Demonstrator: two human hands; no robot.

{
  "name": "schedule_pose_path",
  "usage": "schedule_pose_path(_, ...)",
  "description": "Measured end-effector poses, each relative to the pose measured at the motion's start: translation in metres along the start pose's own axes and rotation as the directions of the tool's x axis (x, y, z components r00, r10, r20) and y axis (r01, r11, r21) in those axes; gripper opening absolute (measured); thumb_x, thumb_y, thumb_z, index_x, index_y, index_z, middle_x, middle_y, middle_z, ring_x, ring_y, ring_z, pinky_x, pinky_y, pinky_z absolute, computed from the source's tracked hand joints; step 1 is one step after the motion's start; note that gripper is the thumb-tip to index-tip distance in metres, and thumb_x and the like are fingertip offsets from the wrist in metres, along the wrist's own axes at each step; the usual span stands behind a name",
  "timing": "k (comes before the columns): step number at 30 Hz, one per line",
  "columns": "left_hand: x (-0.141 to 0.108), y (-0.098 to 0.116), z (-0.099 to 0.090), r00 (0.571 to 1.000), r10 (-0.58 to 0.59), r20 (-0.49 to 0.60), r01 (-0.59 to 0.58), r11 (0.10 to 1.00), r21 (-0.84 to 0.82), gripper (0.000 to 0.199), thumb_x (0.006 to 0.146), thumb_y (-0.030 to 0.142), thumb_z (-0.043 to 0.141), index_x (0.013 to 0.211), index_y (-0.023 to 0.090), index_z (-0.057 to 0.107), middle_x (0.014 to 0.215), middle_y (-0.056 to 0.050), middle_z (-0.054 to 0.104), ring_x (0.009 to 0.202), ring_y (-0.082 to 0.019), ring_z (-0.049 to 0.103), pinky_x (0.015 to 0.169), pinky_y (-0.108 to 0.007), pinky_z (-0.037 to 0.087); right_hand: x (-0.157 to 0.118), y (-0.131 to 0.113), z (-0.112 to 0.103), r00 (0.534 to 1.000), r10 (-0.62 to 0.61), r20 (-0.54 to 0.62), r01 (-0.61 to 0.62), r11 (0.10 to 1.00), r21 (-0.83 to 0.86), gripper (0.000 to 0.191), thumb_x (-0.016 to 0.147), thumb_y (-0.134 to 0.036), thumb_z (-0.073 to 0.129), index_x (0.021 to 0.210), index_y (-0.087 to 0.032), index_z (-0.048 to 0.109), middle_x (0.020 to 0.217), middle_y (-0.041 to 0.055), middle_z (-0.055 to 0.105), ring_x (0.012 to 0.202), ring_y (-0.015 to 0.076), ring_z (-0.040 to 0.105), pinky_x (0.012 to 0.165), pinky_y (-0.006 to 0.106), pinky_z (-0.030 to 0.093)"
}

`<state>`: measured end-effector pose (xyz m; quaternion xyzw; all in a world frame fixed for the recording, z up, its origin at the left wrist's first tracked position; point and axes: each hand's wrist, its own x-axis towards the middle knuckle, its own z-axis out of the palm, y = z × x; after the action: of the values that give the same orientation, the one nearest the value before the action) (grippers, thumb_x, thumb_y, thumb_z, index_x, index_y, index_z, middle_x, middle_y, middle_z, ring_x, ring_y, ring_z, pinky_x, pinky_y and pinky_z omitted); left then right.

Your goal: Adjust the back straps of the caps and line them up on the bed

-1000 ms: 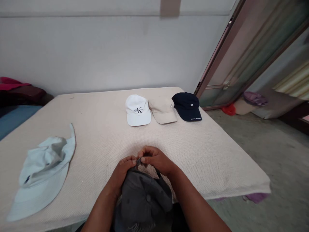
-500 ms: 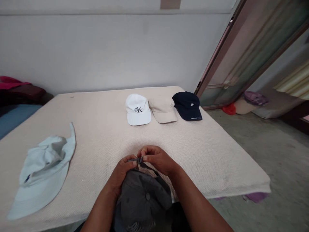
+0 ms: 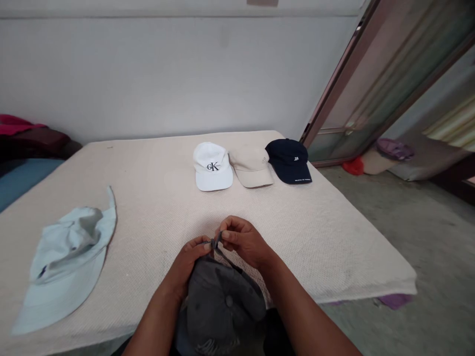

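Observation:
A dark grey cap (image 3: 211,301) hangs at the near edge of the covered table, its crown button facing up and its back strap (image 3: 226,257) toward the far side. My left hand (image 3: 191,259) pinches the strap at its buckle. Between thumb and fingers, my right hand (image 3: 241,240) grips the end of the strap just right of the buckle. A pale blue cap (image 3: 70,267) with an undone strap lies on its side at the left. Farther back, a white cap (image 3: 212,168), a beige cap (image 3: 252,168) and a navy cap (image 3: 288,160) sit in a row.
A cream textured cover (image 3: 156,173) spreads over the table, which meets a pale wall (image 3: 156,74). At the right are a sliding glass door (image 3: 352,99) and concrete floor (image 3: 371,207). Blue and red cloth items (image 3: 27,178) lie at the left edge.
My right hand has risen slightly, pulling the strap end up and away from the buckle. My left hand keeps its pinch. The view has tilted a little.

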<state>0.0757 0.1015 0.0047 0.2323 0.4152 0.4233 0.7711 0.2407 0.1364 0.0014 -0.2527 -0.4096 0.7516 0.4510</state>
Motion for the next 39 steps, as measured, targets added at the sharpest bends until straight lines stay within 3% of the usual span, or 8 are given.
schedule_pose_path(8, -0.003, 0.005, 0.003, 0.999, -0.026, 0.03, 0.024, 0.998, 0.059, 0.011, 0.072, 0.022, 0.066, 0.07, 0.015, 0.058, 0.062, 0.001, 0.06, 0.047, -0.008, 0.05, 0.047, -0.019, 0.038, -0.001, -0.003, 0.005, 0.992, -0.041, -0.118, 0.043, 0.999, 0.019, 0.014, 0.067, -0.019, 0.071, 0.076, -0.017, 0.06, 0.063, -0.0037, 0.054, 0.05, 0.0069, 0.046, 0.049, 0.022, 0.033)
schedule_pose_path(18, 0.002, 0.001, -0.003, 1.0, 0.02, 0.014, -0.022, 0.99, 0.142, 0.014, 0.071, 0.024, 0.067, 0.065, 0.015, 0.058, 0.059, 0.001, 0.06, 0.05, -0.009, 0.051, 0.05, -0.019, 0.038, -0.009, -0.013, 0.004, 0.999, 0.049, -0.018, -0.052, 0.928, -0.369, 0.005, 0.07, -0.012, 0.062, 0.073, -0.014, 0.063, 0.063, -0.0018, 0.056, 0.058, 0.0084, 0.047, 0.055, 0.022, 0.035)
schedule_pose_path(29, 0.002, -0.002, 0.0, 0.998, 0.047, -0.044, -0.03, 0.943, 0.333, 0.013, 0.069, 0.026, 0.069, 0.07, 0.016, 0.06, 0.061, 0.002, 0.06, 0.055, -0.009, 0.051, 0.054, -0.019, 0.037, -0.01, -0.012, 0.005, 0.996, 0.09, -0.012, -0.085, 0.883, -0.462, 0.008, 0.068, -0.01, 0.056, 0.075, -0.014, 0.06, 0.065, -0.0016, 0.056, 0.06, 0.0085, 0.048, 0.054, 0.021, 0.035)
schedule_pose_path(39, 0.003, -0.005, -0.002, 0.998, 0.066, -0.016, -0.053, 0.905, 0.423, 0.013, 0.07, 0.026, 0.068, 0.07, 0.016, 0.059, 0.063, 0.002, 0.06, 0.057, -0.01, 0.051, 0.056, -0.021, 0.037, -0.009, -0.007, 0.002, 0.996, 0.073, -0.05, -0.088, 0.832, -0.548, 0.01, 0.066, -0.01, 0.055, 0.075, -0.014, 0.06, 0.063, -0.0026, 0.052, 0.057, 0.0076, 0.044, 0.051, 0.02, 0.034)
